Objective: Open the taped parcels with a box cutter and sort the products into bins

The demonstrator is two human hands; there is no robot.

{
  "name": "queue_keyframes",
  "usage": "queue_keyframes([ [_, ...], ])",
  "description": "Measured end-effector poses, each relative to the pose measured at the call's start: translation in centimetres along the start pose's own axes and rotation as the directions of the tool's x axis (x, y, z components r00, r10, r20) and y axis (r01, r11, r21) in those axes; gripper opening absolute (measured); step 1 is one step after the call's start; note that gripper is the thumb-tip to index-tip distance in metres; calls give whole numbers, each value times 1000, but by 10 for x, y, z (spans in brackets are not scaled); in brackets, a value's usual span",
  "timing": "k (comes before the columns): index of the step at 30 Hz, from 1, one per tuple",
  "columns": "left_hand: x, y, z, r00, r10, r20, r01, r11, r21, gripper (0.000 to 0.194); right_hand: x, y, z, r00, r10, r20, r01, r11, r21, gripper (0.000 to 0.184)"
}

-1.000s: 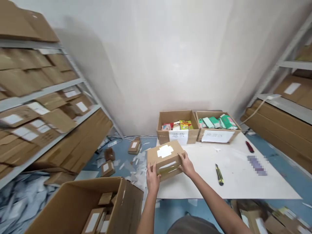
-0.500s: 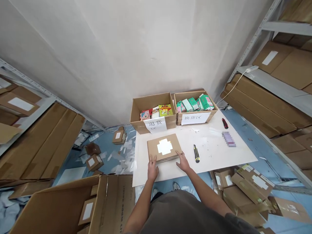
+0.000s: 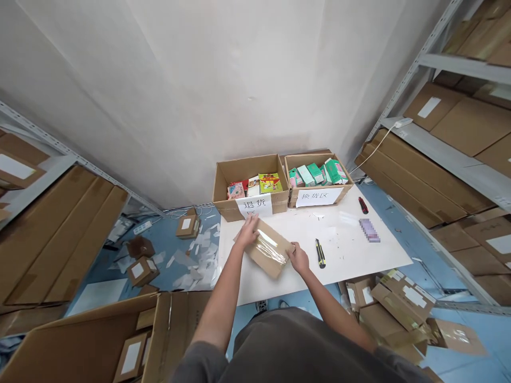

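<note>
While both hands grip it, the closed brown cardboard box with glossy clear tape across its upturned face (image 3: 268, 247) is tilted over the near left part of the white tabletop (image 3: 347, 255); whether it touches the surface, I cannot tell. The left hand (image 3: 248, 231) is curled over its far left end, the right hand (image 3: 298, 259) closed on its right end. The tape looks uncut, so opening appears not yet begun, and the contents are hidden. Just right of that hand, the black-and-yellow utility knife (image 3: 320, 254) lies unheld. Behind, an open brown carton of colourful packets (image 3: 223, 207) and another of green-and-white packs (image 3: 293, 198) are already partly filled. Small labelled boxes (image 3: 131, 357) sit in the large cardboard carton (image 3: 171, 330) at lower left, seemingly unhandled.
</note>
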State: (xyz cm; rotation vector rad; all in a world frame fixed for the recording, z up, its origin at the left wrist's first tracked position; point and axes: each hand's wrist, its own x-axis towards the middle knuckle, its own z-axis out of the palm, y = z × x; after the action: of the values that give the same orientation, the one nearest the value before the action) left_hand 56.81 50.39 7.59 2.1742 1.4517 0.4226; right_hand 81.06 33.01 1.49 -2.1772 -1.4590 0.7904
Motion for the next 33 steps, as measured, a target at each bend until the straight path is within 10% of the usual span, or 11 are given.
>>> queue_keyframes([
  [3,1,5,20,998,-64,21,63,998,20,80,3,2,9,976,204,74,-200,978,-63,36],
  [7,-65,11,70,985,-105,-137,107,994,6,72,0,3,15,974,210,85,-199,973,-117,30],
  [13,-155,-4,120,975,2,223,-21,996,86,117,-43,7,60,990,127,66,-122,990,-73,24],
  [19,-125,-33,101,931,235,281,-246,969,4,110,-62,16,80,984,168,-66,-170,985,-22,33],
  [26,-117,-44,111,982,107,157,-69,971,-227,101,-39,-6,63,995,-89,49,93,993,-69,83],
  [33,-110,-36,105,983,55,174,13,929,-370,99,-19,-18,45,993,-100,63,105,991,-84,63],
])
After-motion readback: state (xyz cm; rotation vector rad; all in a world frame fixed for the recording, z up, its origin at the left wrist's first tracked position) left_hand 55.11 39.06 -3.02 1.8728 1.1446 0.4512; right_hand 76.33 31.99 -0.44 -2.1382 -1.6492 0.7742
